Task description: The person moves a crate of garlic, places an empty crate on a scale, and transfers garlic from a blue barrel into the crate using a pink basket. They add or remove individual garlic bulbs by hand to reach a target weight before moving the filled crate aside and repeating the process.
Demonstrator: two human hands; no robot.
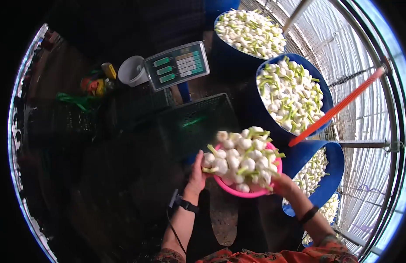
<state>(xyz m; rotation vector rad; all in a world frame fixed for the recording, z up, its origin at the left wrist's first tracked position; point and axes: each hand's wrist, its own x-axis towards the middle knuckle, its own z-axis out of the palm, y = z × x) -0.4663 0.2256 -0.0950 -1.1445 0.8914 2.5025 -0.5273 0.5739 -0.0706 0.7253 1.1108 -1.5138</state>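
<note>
Pink bowl (243,194) heaped with garlic (248,164)

One bowl, at lower centre of the frame, opens upward; round, its long axis cannot be told; left hand (196,176) and right hand (281,186), grip curled round its sides; one scale (177,66) and one white bucket (131,71), upper centre; at least four blue tubs (336,163), right; one orange tube (338,105) overlaps the second.
</note>
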